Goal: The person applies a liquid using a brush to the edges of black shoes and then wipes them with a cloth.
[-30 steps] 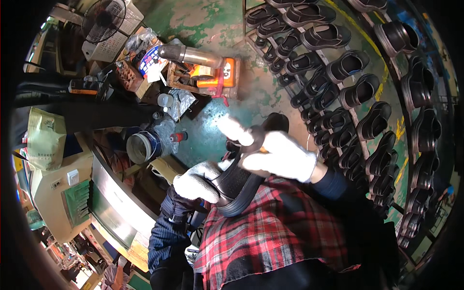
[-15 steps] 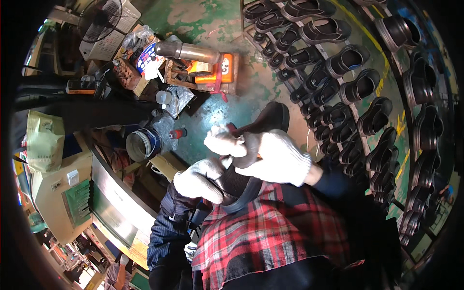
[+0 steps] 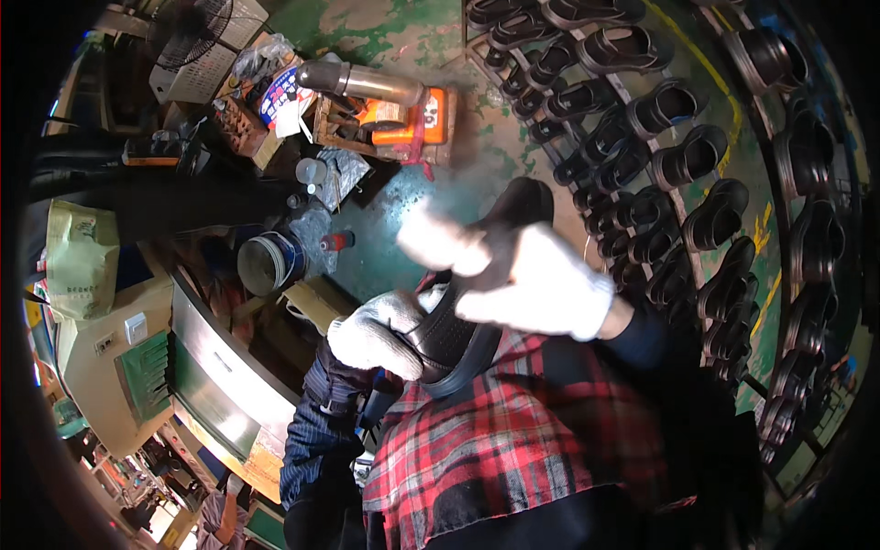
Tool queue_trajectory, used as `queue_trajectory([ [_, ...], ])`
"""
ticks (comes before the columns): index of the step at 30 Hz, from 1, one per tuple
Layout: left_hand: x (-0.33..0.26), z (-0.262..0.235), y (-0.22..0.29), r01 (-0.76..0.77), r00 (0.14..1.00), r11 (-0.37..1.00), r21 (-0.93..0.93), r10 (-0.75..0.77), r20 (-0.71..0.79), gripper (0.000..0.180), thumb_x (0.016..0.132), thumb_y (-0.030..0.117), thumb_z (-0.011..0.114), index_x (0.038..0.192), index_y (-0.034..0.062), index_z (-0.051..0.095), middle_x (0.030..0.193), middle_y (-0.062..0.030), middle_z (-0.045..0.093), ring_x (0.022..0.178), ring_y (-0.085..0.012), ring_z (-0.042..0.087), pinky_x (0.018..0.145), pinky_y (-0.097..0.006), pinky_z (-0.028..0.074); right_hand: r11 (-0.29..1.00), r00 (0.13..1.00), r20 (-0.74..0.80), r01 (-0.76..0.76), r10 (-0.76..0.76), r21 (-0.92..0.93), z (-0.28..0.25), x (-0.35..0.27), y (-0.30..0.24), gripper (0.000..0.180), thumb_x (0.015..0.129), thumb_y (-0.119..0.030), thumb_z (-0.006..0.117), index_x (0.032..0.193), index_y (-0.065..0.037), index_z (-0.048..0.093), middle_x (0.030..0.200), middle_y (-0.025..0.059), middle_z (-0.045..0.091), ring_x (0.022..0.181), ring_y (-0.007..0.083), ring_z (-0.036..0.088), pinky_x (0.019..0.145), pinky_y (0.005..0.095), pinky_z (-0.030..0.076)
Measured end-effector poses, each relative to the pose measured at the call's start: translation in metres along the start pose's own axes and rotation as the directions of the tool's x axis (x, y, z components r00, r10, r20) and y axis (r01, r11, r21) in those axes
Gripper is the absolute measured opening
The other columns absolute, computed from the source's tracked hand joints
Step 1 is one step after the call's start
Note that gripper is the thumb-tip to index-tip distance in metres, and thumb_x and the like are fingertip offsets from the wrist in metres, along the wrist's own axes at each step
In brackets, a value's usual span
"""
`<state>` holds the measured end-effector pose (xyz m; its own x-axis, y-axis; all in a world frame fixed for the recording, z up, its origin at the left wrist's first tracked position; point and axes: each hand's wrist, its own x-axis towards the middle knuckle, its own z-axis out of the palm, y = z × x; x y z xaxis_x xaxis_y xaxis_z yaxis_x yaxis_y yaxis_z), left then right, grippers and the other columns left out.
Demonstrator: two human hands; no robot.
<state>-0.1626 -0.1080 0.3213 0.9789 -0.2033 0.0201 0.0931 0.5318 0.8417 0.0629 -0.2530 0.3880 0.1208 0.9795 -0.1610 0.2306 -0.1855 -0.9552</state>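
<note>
A black shoe (image 3: 458, 335) lies slantwise above my lap, its side and thick sole edge showing; the far end (image 3: 527, 202) points up and to the right. My left hand (image 3: 374, 337), in a white knitted glove, is closed round the near end of the shoe. Across the middle of the shoe lies my right hand (image 3: 541, 284), also in a white glove, with fingers blurred by motion. Between its fingers and thumb is a dark grey cloth-like piece (image 3: 498, 255), pressed on the shoe; its outline is smeared.
A red plaid cloth (image 3: 513, 412) covers my lap. Racks with several black shoes (image 3: 665, 105) stand at right. A white bucket (image 3: 266, 263), a small red bottle (image 3: 336, 241) and a workbench (image 3: 220, 367) are at left. Beyond stands a crate with an orange box (image 3: 431, 119).
My right hand has moved slightly right and up along the shoe, with its fingers now blurred. The shoe has tilted a little, showing more of its side. My left hand keeps its grip.
</note>
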Motion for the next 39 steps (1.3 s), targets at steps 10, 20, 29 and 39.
queue_trajectory([
  [10,-0.003,0.010,0.036,0.388,0.921,0.918,0.083,-0.385,-0.054,0.025,0.072,0.019,0.078,0.075,-0.0039,0.070,0.079,-0.0114,0.066,0.089,-0.0238,0.056,0.082,-0.041,0.040,0.968,0.996,0.056,0.087,-0.076,-0.235,0.013,0.006,0.003,0.035,0.076,-0.042,0.068,0.070,-0.008,0.068,0.059,0.0137,0.059,0.054,0.0297,0.061,0.054,0.0395,0.048],
  [20,0.010,0.013,0.020,0.060,0.997,0.998,0.023,-0.059,-0.047,0.025,0.069,0.015,0.081,0.069,-0.0050,0.067,0.065,-0.0079,0.061,0.061,-0.0152,0.053,0.055,-0.030,0.039,0.954,0.996,0.079,0.072,-0.051,-0.292,0.009,0.021,-0.004,0.037,0.076,-0.042,0.070,0.066,-0.006,0.064,0.057,0.0126,0.058,0.052,0.0268,0.060,0.051,0.0367,0.045],
  [29,0.006,0.008,0.027,0.326,0.945,0.945,0.013,-0.326,0.025,0.031,0.068,0.022,0.080,0.069,-0.0062,0.065,0.069,-0.0088,0.063,0.081,-0.0232,0.054,0.082,-0.039,0.038,0.954,0.992,0.111,-0.024,0.060,-0.299,-0.002,0.020,-0.001,0.028,0.075,-0.029,0.074,0.075,-0.002,0.066,0.059,0.0067,0.059,0.053,0.0106,0.056,0.052,0.0291,0.043],
  [39,-0.012,-0.011,0.001,-0.387,0.898,0.856,0.343,0.434,-0.070,0.023,0.088,0.005,0.063,0.108,-0.0052,0.067,0.111,-0.0247,0.061,0.117,-0.0437,0.055,0.102,-0.050,0.042,0.831,0.965,0.180,-0.255,0.189,0.494,-0.026,0.030,-0.005,0.034,0.080,-0.013,0.070,0.109,0.003,0.066,0.084,0.0003,0.066,0.075,0.0055,0.059,0.069,0.0206,0.047],
])
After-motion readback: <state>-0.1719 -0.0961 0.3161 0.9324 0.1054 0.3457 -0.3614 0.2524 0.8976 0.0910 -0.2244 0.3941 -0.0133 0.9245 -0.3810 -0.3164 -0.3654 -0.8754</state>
